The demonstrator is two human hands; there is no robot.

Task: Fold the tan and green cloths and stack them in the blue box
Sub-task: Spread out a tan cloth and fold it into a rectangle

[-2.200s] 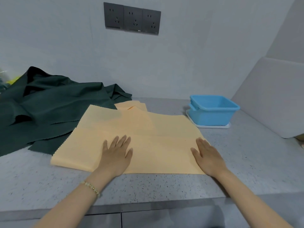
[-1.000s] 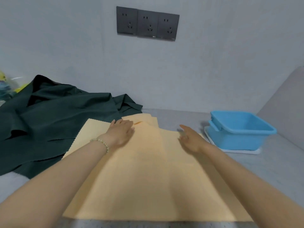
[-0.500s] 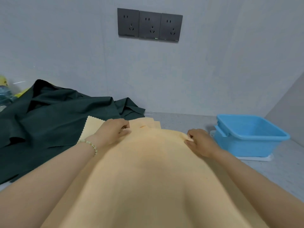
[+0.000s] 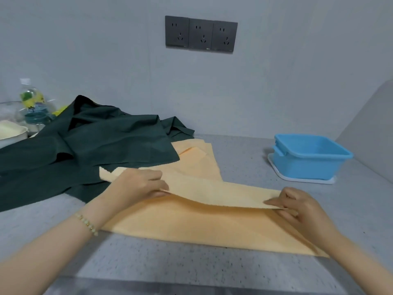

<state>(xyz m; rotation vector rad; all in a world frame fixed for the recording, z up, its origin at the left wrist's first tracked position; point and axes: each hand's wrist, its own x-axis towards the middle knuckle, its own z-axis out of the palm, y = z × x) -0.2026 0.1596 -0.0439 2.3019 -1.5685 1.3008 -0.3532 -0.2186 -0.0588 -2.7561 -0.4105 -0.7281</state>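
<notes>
A tan cloth (image 4: pixel 204 222) lies across the middle of the grey counter, its far edge lifted and drawn toward me over the lower layer. My left hand (image 4: pixel 138 186) pinches that raised edge at its left end. My right hand (image 4: pixel 297 207) pinches the same edge at its right end. More tan cloth (image 4: pixel 197 154) lies flat behind. A dark green cloth (image 4: pixel 85 143) sits crumpled at the left, partly over the tan one. The blue box (image 4: pixel 308 160) stands empty at the right on a white lid.
A plastic bottle (image 4: pixel 32 105) and a pale bowl (image 4: pixel 10 133) stand at the far left behind the green cloth. Wall sockets (image 4: pixel 201 34) are above. A slanted grey panel (image 4: pixel 372 128) rises to the right of the box. The counter's front edge (image 4: pixel 191 284) runs below.
Both hands went from pressing flat on the cloth to its far edge, took hold of it, and have pulled it back toward me over the lower layer.
</notes>
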